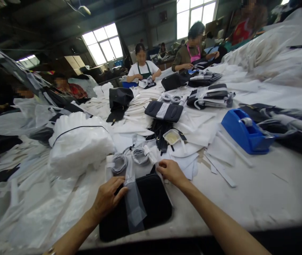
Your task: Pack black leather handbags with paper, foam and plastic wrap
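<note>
A black bag (156, 203) is laid flat at the bottom centre of the frame, on the desk (267, 193), and is crossed by a translucent strip (135, 205). Its left part is covered by the left hand (109, 196), whose thumb and fingers are spread apart, with the fingertips rested beside the strip. At the bag's upper right corner the right hand (172, 171) is placed, its fingers bent close together; whether anything is pinched there cannot be told. Wrapped grey coils (119, 163) are seen just above the bag. At centre left a white bundle (81, 147) is bound by a dark band, and at centre right a blue tape dispenser (246, 132) is set down. In the upper centre, items are handled by a co-worker in a green apron (146, 69).
</note>
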A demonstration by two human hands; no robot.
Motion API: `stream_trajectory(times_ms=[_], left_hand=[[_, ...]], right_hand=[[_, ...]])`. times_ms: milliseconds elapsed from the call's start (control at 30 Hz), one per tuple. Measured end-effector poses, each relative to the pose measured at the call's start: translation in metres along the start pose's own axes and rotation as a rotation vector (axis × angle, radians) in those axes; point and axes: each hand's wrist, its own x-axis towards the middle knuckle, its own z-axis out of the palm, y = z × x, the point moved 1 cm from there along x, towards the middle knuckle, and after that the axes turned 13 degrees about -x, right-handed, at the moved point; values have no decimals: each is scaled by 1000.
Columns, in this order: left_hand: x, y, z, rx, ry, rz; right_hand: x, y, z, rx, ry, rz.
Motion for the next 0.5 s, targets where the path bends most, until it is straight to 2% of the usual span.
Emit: stream_trajectory(times_ms=[167,333,500], left_hand=[[2,1,3,1,-30,-31],[1,3,6,-10,-28,-59],[-2,7,8,-30,-9,-100]], right_hand=[[5,-6,12,-95,11,-49],[15,-6,10,-154,9,-17],[34,-18,11,-235,39,-37]])
